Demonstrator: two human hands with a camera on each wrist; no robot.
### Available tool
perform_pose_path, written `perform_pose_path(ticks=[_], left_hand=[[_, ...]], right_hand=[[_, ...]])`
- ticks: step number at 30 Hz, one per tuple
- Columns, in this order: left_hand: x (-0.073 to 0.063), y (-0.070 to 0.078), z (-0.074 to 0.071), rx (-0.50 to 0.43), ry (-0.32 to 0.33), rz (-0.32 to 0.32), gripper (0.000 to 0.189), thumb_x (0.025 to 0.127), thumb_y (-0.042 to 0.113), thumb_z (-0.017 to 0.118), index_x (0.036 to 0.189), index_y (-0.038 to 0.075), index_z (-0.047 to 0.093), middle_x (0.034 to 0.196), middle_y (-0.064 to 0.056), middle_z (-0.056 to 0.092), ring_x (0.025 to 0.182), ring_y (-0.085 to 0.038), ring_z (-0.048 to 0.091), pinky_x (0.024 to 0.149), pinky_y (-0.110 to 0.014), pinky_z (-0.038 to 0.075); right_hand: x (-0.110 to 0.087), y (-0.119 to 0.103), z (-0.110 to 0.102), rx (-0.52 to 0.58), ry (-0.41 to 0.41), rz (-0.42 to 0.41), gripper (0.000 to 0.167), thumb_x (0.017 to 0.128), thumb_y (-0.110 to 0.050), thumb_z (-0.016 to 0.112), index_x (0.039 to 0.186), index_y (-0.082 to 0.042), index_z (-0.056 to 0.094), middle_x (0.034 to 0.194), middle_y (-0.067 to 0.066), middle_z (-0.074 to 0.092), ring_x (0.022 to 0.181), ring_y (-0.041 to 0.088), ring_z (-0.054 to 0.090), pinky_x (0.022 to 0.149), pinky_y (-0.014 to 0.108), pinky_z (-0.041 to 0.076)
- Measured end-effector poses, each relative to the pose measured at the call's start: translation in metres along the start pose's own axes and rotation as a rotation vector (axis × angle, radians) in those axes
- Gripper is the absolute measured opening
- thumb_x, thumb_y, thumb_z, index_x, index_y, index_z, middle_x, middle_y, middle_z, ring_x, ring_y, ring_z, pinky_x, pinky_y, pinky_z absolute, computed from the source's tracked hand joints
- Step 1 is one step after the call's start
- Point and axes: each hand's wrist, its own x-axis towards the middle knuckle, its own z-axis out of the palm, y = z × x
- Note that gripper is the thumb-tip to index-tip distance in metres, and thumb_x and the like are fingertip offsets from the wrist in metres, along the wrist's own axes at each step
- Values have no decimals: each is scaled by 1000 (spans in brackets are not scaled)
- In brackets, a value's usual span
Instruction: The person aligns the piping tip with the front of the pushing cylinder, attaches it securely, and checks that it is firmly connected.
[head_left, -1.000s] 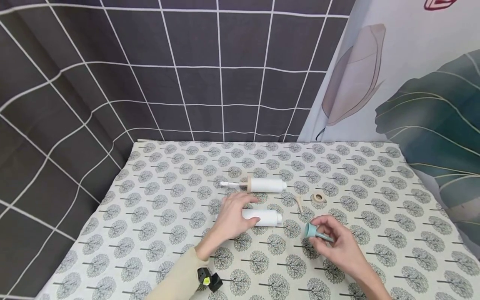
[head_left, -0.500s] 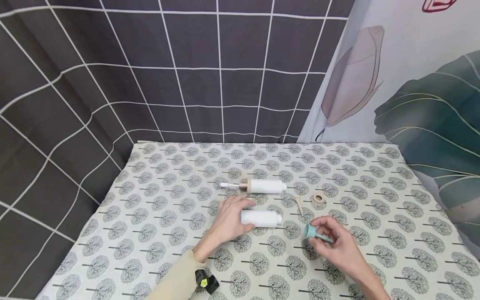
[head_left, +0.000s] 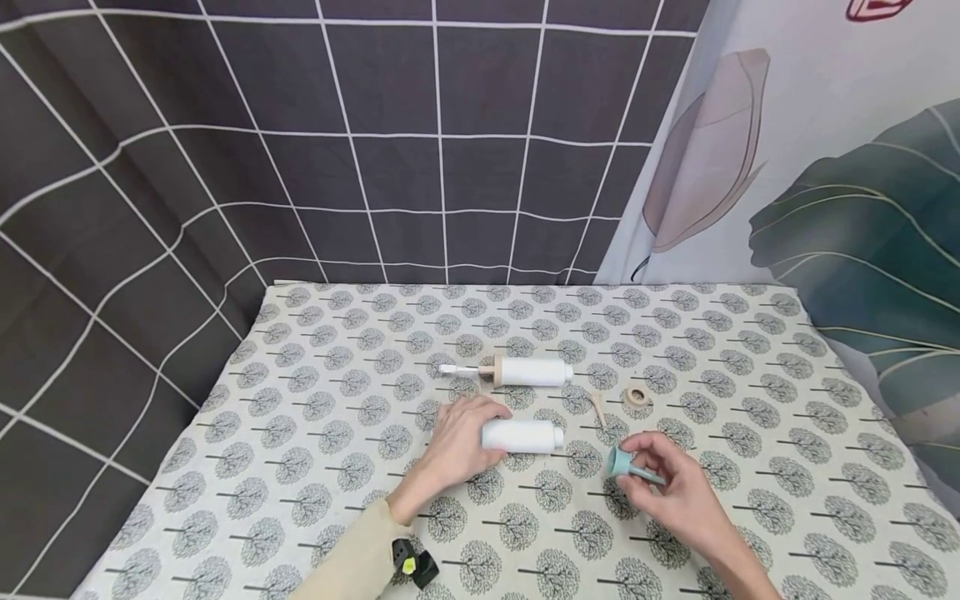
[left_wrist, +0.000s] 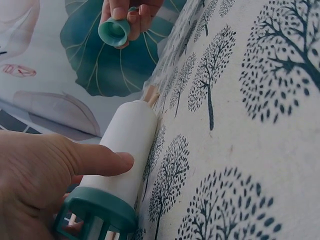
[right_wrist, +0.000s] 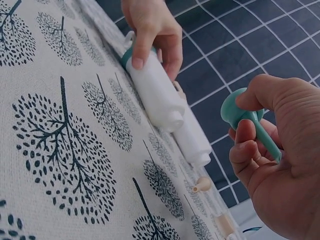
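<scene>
My left hand [head_left: 463, 435] grips a white cylindrical bottle [head_left: 522, 437] lying on the cloth, near its left end. In the left wrist view the thumb lies along the white body, just past a dark green slotted collar [left_wrist: 102, 210]; other fingers are partly hidden behind it. To the right, my right hand [head_left: 675, 483] holds a small mint-green funnel-shaped piece [head_left: 621, 462] with a thin stem. Thumb and fingers pinch it in the right wrist view, the stem [right_wrist: 267, 140] pointing back toward the palm. Its wide mouth faces the bottle.
Behind the held bottle lies a second white bottle [head_left: 534, 372] with a beige collar [head_left: 498, 370] and a white-tipped rod [head_left: 459, 368] pointing left. A beige stemmed piece [head_left: 597, 408] and a beige ring [head_left: 637, 395] lie right of the bottles on the tree-print cloth [head_left: 315, 500].
My left hand has shifted slightly left along the bottle and its thumb has drawn back, so more white body shows. My right hand and the green piece stay in place.
</scene>
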Motion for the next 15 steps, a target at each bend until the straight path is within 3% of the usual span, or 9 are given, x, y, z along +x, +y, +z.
perform_pose_path(ticks=[8,15], left_hand=[[-1,2,1,20,-5,-12,50,70,7,88,116,8,69,122,-8,67,110,-29,58,92,-50,41],[-2,2,-1,11,5,-5,50,70,5,87,116,8,69,121,-8,67,112,-30,58,96,-52,40]], right_hand=[[-1,1,1,11,-2,-32,39,78,15,71,112,-1,59,83,9,62,68,21,59,63,22,54],[0,1,1,9,-5,-16,38,79,14,72,110,-2,59,84,8,62,69,21,60,65,22,55]])
